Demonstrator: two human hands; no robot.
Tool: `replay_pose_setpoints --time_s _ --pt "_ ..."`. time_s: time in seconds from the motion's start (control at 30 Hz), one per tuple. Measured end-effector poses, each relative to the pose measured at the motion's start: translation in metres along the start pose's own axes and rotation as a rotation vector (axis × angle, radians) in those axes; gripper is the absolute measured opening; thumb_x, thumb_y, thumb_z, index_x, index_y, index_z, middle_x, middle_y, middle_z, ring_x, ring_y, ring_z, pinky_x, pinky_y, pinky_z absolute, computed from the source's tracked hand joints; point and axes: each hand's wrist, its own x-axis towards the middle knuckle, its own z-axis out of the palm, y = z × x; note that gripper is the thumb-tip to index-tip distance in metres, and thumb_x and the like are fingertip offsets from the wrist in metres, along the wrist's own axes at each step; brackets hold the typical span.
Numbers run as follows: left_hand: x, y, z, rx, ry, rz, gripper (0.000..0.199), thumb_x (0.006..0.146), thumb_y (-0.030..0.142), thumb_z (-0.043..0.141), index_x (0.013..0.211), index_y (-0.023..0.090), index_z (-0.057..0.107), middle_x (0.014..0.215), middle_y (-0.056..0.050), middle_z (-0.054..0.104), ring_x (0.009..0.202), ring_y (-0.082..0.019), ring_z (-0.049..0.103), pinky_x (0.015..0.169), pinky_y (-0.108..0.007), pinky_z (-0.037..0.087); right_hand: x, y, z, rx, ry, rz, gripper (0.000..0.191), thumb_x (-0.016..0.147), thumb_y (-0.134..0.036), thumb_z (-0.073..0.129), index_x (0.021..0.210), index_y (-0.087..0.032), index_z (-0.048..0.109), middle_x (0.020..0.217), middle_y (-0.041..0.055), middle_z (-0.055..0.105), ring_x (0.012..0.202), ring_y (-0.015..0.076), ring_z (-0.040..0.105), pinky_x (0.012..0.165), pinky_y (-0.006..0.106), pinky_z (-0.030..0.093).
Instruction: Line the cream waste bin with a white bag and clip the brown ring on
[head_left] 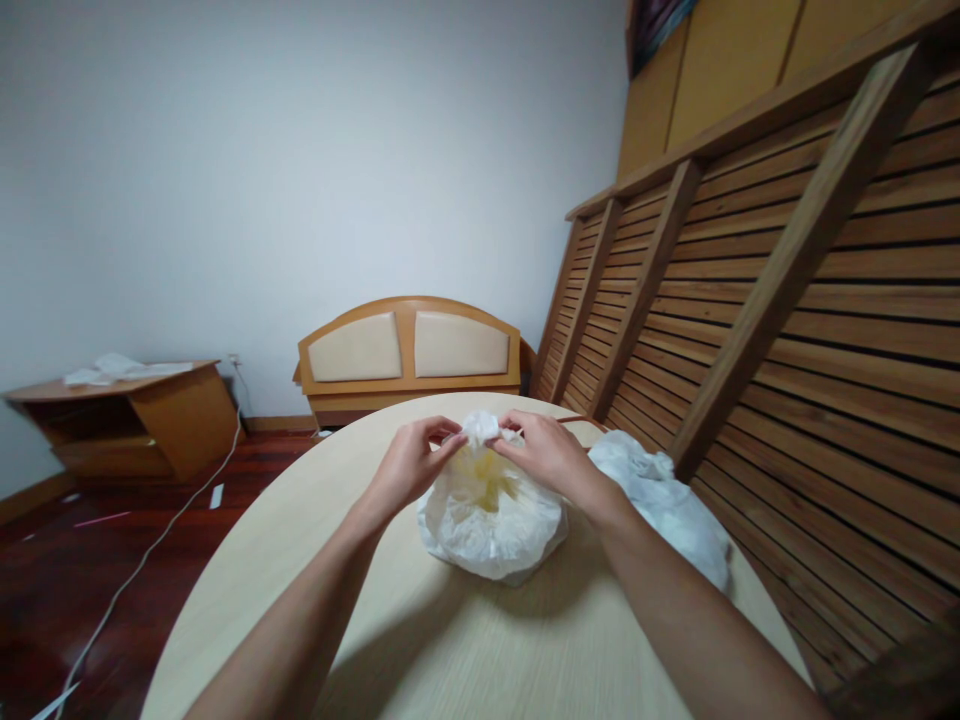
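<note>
My left fingers [451, 442] and right fingers [507, 449] pinch the bunched neck [481, 427] of the white bag [491, 545] on the bench [255, 560]; it looks light, limp, perhaps slippery, best held at those gathers.

No readable text — no labels, brands, numbers or signs legible anywhere.

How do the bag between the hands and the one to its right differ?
The held bag is pinched up top by the left hand and right hand; neither grips the right-side bag. Yellow shows in the held bag; the right-side bag looks bluish white. Both are crumpled.
</note>
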Motion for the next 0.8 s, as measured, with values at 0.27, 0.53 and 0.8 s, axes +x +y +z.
replay_pose_setpoints --time_s 0.27,0.53,0.8 --pt "0.005 -0.016 0.001 -0.160 0.062 -0.147 0.037 0.079 0.048 0.061 0.082 0.012 0.072 0.079 -0.010 0.075 0.072 -0.021 0.068 0.059 -0.027 0.051 0.001 0.008 -0.009 0.043 -0.029 -0.004 0.023 0.084 -0.044 0.067 0.087 -0.022 0.075 0.086 0.0039 0.075 0.078 0.0196 0.066 0.065 0.026 0.040" --pt "0.004 -0.018 -0.001 0.015 0.193 -0.084 0.032 0.085 0.043 0.060 0.093 0.014 0.070 0.096 -0.011 0.074 0.082 -0.021 0.068 0.067 -0.029 0.055 0.002 0.008 -0.013 0.054 -0.044 0.019 0.020 0.082 -0.039 0.069 0.081 -0.020 0.075 0.080 0.0036 0.074 0.073 0.0181 0.064 0.061 0.026 0.037" --pt "-0.006 0.004 0.006 0.321 0.109 0.094 0.019 0.092 0.036 0.059 0.095 0.023 0.073 0.100 -0.005 0.073 0.090 -0.021 0.067 0.075 -0.030 0.051 0.000 0.002 -0.009 0.066 -0.039 0.005 0.019 0.082 -0.040 0.068 0.082 -0.022 0.076 0.084 0.0042 0.075 0.076 0.0193 0.065 0.063 0.025 0.040"
